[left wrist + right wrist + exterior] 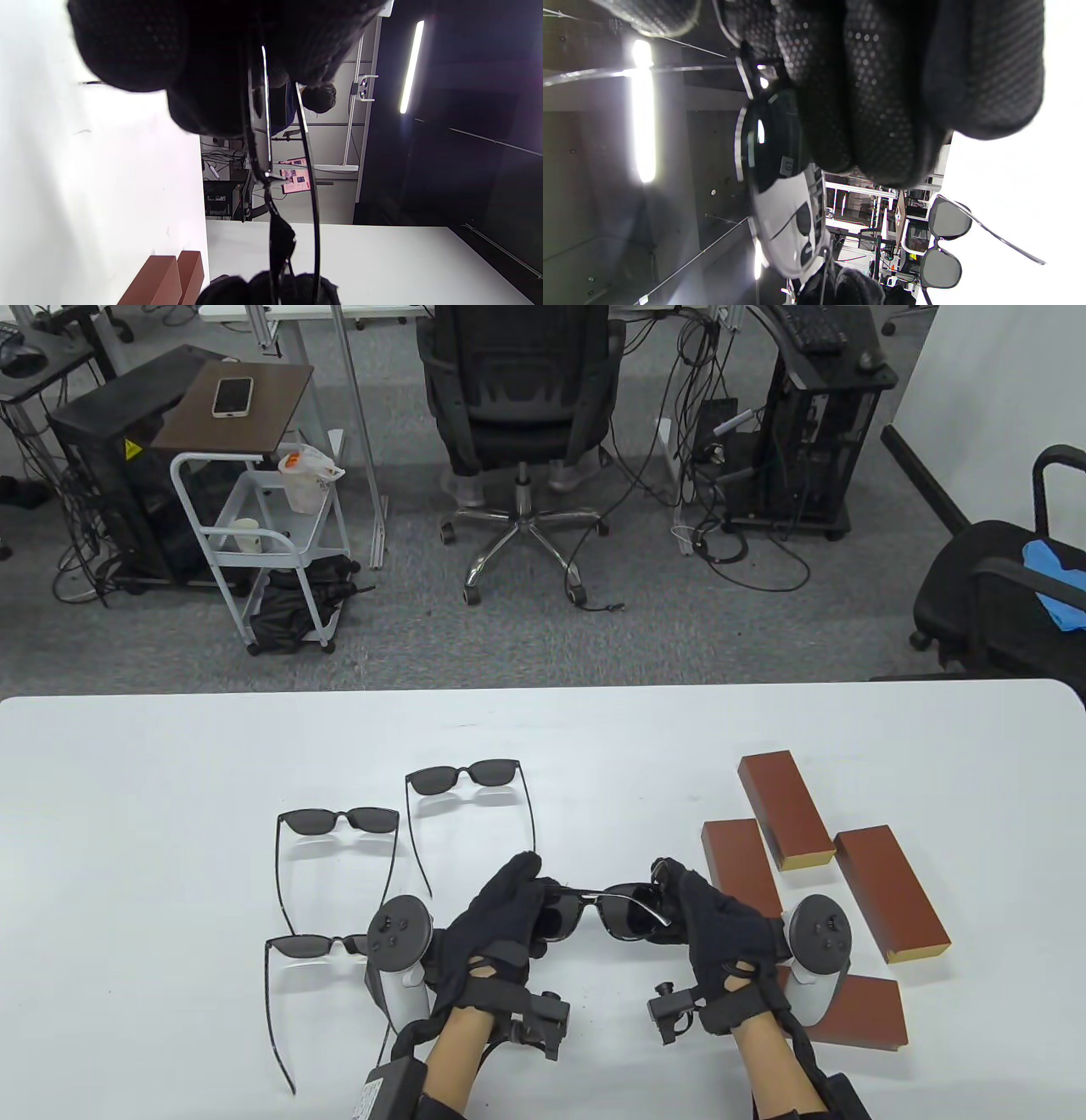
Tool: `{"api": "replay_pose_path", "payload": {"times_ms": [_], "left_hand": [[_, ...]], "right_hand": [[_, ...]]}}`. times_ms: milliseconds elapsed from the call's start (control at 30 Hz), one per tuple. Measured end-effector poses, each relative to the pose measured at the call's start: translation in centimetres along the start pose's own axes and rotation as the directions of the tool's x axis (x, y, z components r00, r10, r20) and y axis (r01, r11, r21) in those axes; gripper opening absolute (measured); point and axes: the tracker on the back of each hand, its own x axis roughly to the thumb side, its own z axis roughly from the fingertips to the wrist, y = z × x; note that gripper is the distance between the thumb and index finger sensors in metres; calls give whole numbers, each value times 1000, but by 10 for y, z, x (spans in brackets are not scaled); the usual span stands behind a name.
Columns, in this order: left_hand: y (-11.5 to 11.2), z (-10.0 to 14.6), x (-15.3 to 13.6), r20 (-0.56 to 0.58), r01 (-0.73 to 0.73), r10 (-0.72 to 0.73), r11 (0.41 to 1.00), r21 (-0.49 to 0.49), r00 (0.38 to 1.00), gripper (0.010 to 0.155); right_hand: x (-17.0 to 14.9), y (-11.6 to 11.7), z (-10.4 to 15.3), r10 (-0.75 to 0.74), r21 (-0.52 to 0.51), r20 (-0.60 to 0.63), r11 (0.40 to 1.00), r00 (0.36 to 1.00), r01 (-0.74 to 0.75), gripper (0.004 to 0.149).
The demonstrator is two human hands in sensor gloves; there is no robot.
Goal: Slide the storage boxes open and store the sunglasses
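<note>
Held sunglasses (604,914): raised between both hands above the white table (170,780); left hand (501,925) curls round one lens end, right hand (713,929) pinches the other.
Three more sunglasses lie open, left of and beyond the left hand: near pair (305,950), middle pair (339,824), far pair (465,777).
Four brown storage boxes (891,895) lie closed, beside and beyond the right hand, one partly under its wrist.

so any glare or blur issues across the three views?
Table view: sharp, evenly lit, soft shadows under the sunglasses on the table. Left wrist view: left hand is a dark near-field blur, tabletop blown out white. Right wrist view: ceiling strip light flares; held sunglasses carry reflections.
</note>
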Motion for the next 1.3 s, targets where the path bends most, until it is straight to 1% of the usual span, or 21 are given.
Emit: {"api": "replay_pose_path", "payload": {"times_ms": [133, 233, 433, 600, 1000, 1300], "left_hand": [[-1, 0, -1, -5, -8, 8, 1000, -7, 1000, 52], [-3, 0, -2, -3, -19, 19, 999, -36, 1000, 52], [-11, 2, -5, -3, -108, 109, 985, -133, 994, 65], [-15, 3, -4, 9, -109, 112, 979, -171, 994, 68], [-21, 4, -2, 17, -168, 180, 943, -288, 984, 75], [-25, 5, 0, 13, -198, 216, 917, -347, 976, 77]], "right_hand": [[0, -1, 0, 4, -8, -15, 1000, 1000, -4, 55], [-1, -3, 1, 4, -28, -33, 1000, 999, -5, 54], [-2, -8, 2, 1, -78, -73, 997, 997, -7, 53], [-3, -12, 2, -28, -90, -108, 996, 994, 18, 52], [-1, -21, 1, 91, -133, -125, 985, 988, -108, 48], [-2, -25, 0, 136, -145, -123, 977, 983, -154, 46]]}}
